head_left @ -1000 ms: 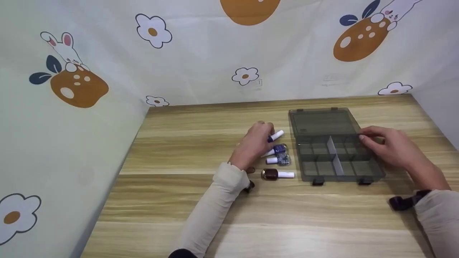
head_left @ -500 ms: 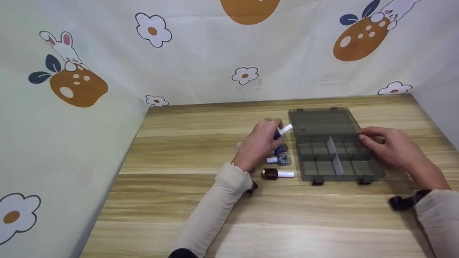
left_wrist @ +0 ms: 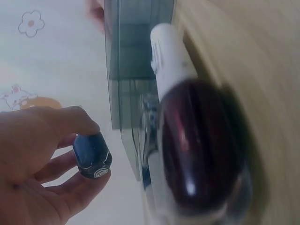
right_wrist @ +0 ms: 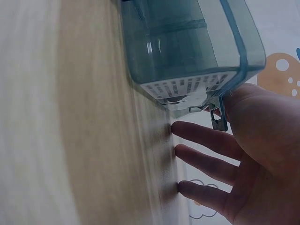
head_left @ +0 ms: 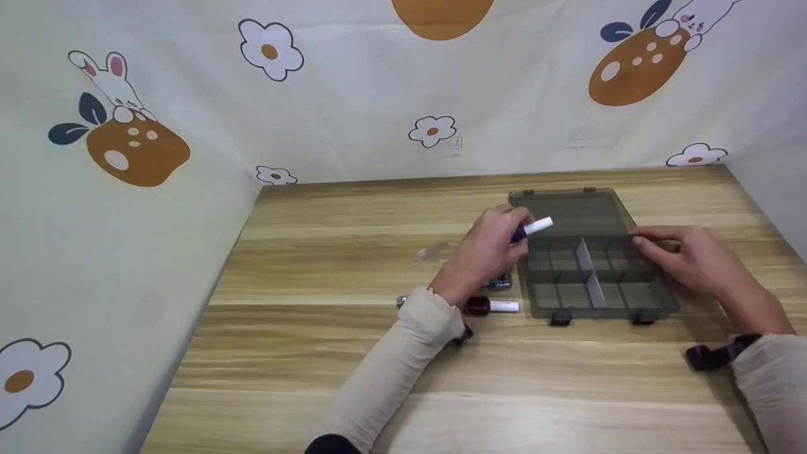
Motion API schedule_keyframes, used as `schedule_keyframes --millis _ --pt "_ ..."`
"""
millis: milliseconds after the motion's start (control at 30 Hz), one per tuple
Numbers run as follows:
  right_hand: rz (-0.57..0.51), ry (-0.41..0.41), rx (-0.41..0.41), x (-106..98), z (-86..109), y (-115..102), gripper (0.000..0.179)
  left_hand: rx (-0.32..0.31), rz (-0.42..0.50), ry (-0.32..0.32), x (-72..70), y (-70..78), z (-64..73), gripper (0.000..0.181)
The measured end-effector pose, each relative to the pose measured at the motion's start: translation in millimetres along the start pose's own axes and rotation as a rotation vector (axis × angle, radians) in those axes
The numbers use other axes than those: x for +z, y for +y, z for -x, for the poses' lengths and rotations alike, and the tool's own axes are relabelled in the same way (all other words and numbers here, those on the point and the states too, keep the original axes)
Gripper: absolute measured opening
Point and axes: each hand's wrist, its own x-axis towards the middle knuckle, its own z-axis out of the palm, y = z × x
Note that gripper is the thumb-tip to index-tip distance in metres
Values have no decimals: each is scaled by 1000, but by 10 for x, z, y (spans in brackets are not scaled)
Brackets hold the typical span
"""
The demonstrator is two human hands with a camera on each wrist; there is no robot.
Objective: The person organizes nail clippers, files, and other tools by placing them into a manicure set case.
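My left hand [head_left: 482,258] pinches a dark blue nail polish bottle [head_left: 518,235] by its body, the white cap pointing right over the storage box's left edge. In the left wrist view the bottle base [left_wrist: 92,154] faces the camera. The smoky clear box [head_left: 596,314] lies open, its lid [head_left: 570,213] folded back and its compartments divided. With thumb and index finger, my right hand [head_left: 700,258] holds the box at its right side near the hinge; the other fingers extend. A dark red nail polish [head_left: 479,306] and a glittery one [head_left: 501,282] lie left of the box.
A clear thin object [head_left: 432,252] rests behind the left wrist. Another small shiny item [head_left: 401,301] is partly covered by the left sleeve. A patterned cloth [head_left: 353,94] walls the table [head_left: 284,359] at the back and sides.
My left hand has lifted the dark blue nail polish and carried it rightward to the box's left edge. The right hand has stayed in place at the box.
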Motion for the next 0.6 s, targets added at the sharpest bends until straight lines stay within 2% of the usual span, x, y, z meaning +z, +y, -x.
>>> schedule_keyframes --millis 300,600 --pt "-11 -21 29 -10 -4 12 37 39 -30 -31 91 112 -71 26" --pt "-8 -38 40 -1 -15 -5 38 90 -83 -26 174 221 -163 24"
